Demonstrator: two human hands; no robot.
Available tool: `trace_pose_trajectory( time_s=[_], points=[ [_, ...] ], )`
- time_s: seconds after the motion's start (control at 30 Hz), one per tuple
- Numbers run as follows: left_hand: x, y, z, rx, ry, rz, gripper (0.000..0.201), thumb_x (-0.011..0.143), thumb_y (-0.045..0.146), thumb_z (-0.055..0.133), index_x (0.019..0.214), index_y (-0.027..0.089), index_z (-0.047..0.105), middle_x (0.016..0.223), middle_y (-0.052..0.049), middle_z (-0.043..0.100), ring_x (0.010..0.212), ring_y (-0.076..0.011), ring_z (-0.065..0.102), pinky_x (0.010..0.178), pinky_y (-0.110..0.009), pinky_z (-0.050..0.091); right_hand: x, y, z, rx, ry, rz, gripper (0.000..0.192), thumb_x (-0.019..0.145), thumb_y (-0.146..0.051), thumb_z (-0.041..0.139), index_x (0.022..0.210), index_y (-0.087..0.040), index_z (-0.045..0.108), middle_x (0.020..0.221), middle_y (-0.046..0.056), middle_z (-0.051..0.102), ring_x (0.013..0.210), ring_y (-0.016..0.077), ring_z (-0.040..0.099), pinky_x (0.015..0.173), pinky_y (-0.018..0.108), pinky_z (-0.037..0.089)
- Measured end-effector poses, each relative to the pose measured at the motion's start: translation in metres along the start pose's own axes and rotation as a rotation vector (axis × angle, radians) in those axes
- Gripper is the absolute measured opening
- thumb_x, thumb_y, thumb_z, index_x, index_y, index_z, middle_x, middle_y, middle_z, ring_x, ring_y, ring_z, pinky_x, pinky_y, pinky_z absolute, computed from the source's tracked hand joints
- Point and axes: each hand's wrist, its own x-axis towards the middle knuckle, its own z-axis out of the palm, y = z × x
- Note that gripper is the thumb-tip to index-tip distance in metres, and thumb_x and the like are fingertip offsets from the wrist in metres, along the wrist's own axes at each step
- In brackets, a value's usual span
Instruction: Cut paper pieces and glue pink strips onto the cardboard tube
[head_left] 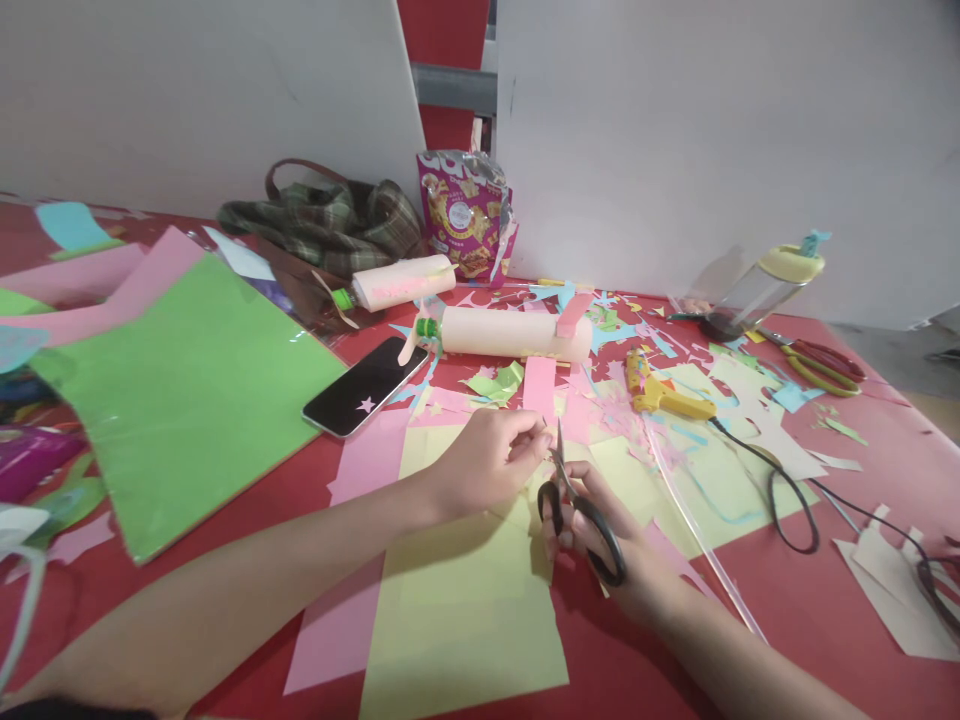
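Observation:
My right hand [592, 515] grips a pair of black-handled scissors [604, 540], its fingers in the loops and the blades pointing away from me. Close by the blade tips, my left hand [495, 458] is closed in a pinch. Whatever sits between those fingertips is too small to make out. Under both hands lies a sheet of pale yellow paper [465, 620], overlapping a pink sheet [330, 620]. Just beyond them rests a paper-wrapped bottle [502, 333] with a green neck and pink strips attached.
A phone [360, 390] with a small pink star on it lies left, beside a green sheet [202, 390]. To the right are a yellow glue gun [667, 395] with its cord, pliers [817, 365] and a clear bottle [757, 295]. A snack bag [465, 215] stands behind, amid paper scraps.

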Motion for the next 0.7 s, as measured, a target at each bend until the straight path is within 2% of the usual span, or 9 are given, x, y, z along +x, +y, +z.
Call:
trace_pose_trajectory(
  time_s=[0.2,0.43,0.7],
  points=[
    [0.0005,0.0008,-0.0016,-0.049,-0.020,-0.015,0.024,0.079,0.027,0.034,0.057,0.016,0.038,0.055,0.003,0.040,0.051,-0.0073,0.035,0.047,-0.020,0.028,-0.0001,-0.0010,0.0005,-0.010,0.007,0.020,0.026,0.074,-0.038,0.051,0.091,-0.025,0.037,0.071,-0.002,0.042,0.057,0.0100,0.044,0.054,0.025,0.038],
    [0.0008,-0.0020,-0.0007,-0.080,-0.027,-0.054,0.025,0.079,0.028,0.034,0.057,0.016,0.036,0.055,0.004,0.036,0.050,-0.0065,0.032,0.047,-0.020,0.027,0.0001,-0.0010,-0.0008,-0.023,-0.007,0.017,0.023,0.075,-0.037,0.051,0.089,-0.025,0.036,0.064,-0.004,0.039,0.053,0.0088,0.043,0.053,0.025,0.035],
    [0.0000,-0.0038,0.0001,-0.078,-0.045,-0.066,0.024,0.080,0.028,0.034,0.061,0.016,0.042,0.058,0.003,0.039,0.052,-0.0070,0.034,0.048,-0.020,0.027,0.0004,-0.0034,0.0004,-0.020,-0.016,0.019,0.022,0.076,-0.036,0.051,0.087,-0.025,0.035,0.061,-0.007,0.037,0.045,0.0062,0.039,0.047,0.023,0.031]
  ],
)
